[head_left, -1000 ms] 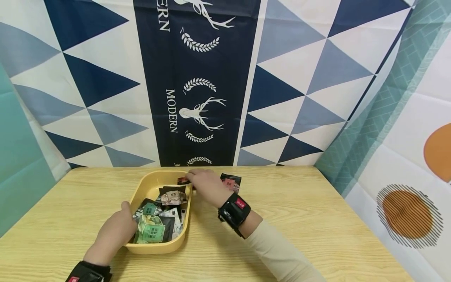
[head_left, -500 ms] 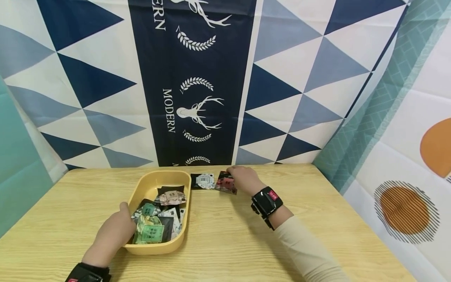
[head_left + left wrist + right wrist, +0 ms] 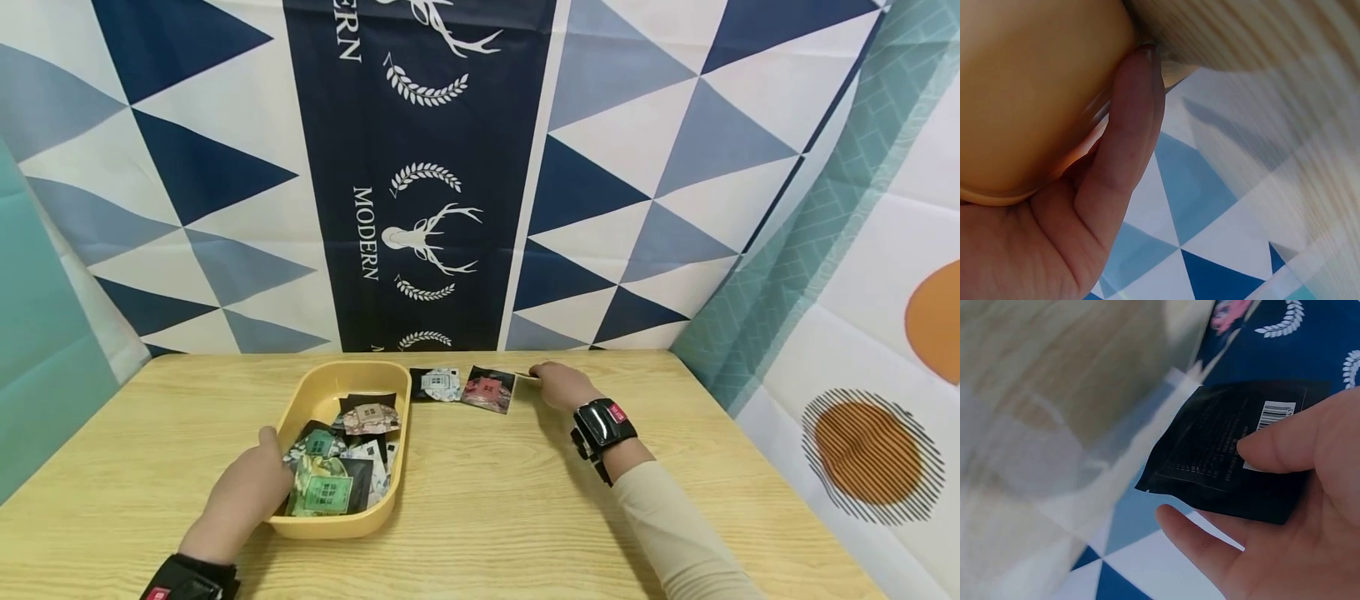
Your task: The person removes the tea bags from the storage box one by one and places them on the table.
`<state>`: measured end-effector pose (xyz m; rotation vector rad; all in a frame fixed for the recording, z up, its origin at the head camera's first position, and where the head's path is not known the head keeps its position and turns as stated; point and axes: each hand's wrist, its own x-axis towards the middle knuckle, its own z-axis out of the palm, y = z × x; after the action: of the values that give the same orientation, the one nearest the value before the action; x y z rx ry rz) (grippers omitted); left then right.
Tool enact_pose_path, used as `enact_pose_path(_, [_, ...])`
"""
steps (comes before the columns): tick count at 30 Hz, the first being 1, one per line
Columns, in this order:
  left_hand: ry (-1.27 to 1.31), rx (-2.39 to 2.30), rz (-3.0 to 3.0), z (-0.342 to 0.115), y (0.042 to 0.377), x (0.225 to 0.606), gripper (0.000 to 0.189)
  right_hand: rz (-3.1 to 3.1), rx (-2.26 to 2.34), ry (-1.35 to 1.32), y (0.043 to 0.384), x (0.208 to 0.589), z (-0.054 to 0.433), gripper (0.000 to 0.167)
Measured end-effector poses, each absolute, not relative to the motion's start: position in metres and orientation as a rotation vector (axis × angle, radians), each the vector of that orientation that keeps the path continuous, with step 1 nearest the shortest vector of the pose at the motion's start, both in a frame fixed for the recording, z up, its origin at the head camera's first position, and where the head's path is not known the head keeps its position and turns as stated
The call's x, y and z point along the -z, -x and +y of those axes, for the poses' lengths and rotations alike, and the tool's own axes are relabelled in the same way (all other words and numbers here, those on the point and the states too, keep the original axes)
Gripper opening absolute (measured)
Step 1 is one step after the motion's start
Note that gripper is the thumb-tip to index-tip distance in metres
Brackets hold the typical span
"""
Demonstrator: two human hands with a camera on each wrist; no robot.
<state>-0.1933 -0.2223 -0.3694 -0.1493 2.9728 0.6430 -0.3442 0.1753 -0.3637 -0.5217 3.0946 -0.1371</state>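
Note:
My left hand grips the left side of a yellow plastic bin, its fingers against the outer wall in the left wrist view. Several small sachets lie inside: a green-labelled sachet on top at the near end, a pinkish-brown one farther back. Near the table's back edge, my right hand pinches a flat black sachet, its barcode side showing in the right wrist view. In the head view that sachet appears nearly edge-on, just right of a red-labelled sachet lying on the table.
A white-and-black sachet lies between the bin and the red-labelled one, forming a row along the back of the wooden table. Behind the table hangs a patterned cloth with triangles and deer heads.
My right hand has moved rightward from the bin's far right corner, past the white and red-labelled sachets, which are now uncovered. My left hand stays on the bin.

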Motion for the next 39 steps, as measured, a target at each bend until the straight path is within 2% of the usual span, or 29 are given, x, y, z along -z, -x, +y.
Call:
enact_pose_path(4, [0.149,-0.633,2.973,-0.222,0.193,0.368,0.061,3.032,0.180,0.464,0.346,0.369,0.179,0.045])
enact_pose_path(10, [0.150,-0.640,2.973,-0.222,0.193,0.369,0.062,2.976,0.196,0.469,0.348,0.373,0.182,0.037])
enact_pose_path(17, [0.138,-0.645,2.987,-0.221,0.192,0.370,0.061,2.883,0.231,0.459,0.346,0.373,0.185,0.057])
enact_pose_path(31, [0.149,-0.624,2.991,-0.220,0.193,0.368,0.061,2.917,0.208,0.452,0.345,0.374,0.180,0.066])
enact_pose_path(36, [0.137,-0.613,3.011,-0.220,0.192,0.368,0.060,2.978,0.200,0.533,0.343,0.367,0.166,0.059])
enact_pose_path(39, [0.140,-0.617,3.006,-0.220,0.192,0.368,0.060,3.004,0.219,0.549,0.341,0.363,0.154,0.063])
